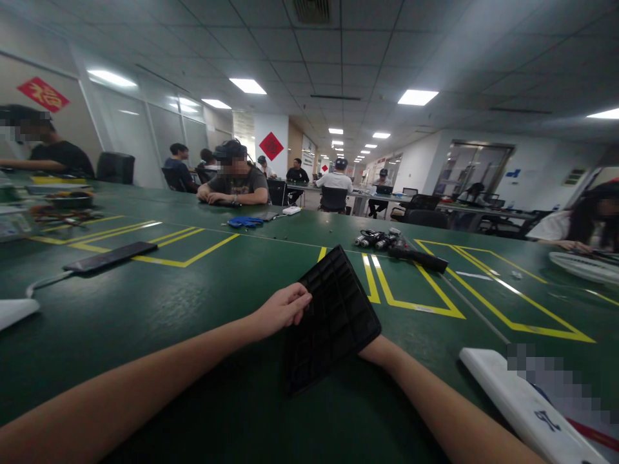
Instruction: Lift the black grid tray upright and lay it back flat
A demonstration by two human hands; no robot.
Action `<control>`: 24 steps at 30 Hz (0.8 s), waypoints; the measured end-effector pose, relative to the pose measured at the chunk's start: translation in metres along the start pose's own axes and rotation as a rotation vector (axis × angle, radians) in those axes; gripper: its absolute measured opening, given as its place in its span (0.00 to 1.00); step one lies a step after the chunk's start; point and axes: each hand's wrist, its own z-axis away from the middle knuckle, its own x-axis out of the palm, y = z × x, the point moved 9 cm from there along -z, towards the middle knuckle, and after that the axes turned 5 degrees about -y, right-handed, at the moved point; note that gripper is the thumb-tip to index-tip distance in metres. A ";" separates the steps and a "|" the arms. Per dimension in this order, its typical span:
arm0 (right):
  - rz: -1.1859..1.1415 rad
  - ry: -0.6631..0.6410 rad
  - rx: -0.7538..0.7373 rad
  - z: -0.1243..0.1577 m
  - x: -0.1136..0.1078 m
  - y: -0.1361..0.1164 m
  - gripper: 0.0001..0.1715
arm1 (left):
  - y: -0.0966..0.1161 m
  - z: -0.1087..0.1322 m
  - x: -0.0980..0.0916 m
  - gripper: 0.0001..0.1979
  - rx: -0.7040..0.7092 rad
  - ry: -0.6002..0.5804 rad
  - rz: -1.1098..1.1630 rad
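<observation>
Okay, left edge of frame: white block [17,312], cable [51,281] running to a black slab [111,258] on the green table [203,287]. Upper middle, blue item [245,222], well away from you. Centre: your left hand [285,310] has its fingers curled in, tips over the left part of the compartmented black tray [338,309]; can't tell if they pinch the tray, something small, or nothing. The tray is mid-frame, tilted, compartments facing you, right beside those left fingertips and mostly to their right. Long axis hard to call at this slant; the long lower edge climbs from lower left to right. Your right hand [380,351] sits behind the tray's lower-right corner, seemingly bearing it, but its fingers are hidden, so closure unknown. Left fingers are nearer the compartments; right is at the back. Beyond, right of centre, cable bundle [380,240]; lower right, white bar [522,396] near your right forearm.
</observation>
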 end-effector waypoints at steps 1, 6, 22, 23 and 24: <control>-0.002 0.002 0.005 0.000 0.000 0.001 0.28 | 0.001 0.001 0.002 0.13 0.012 -0.029 0.017; 0.043 -0.005 0.038 0.001 0.000 0.008 0.32 | 0.004 0.002 0.004 0.11 0.050 -0.036 -0.003; 0.004 0.025 0.026 0.000 -0.005 -0.006 0.30 | 0.005 0.002 0.003 0.09 0.058 0.001 -0.007; 0.004 0.024 0.023 0.000 -0.006 -0.007 0.30 | 0.006 0.002 0.003 0.10 0.054 0.002 -0.021; 0.005 0.023 0.020 0.000 -0.006 -0.008 0.29 | 0.006 0.002 0.003 0.10 0.048 -0.004 -0.026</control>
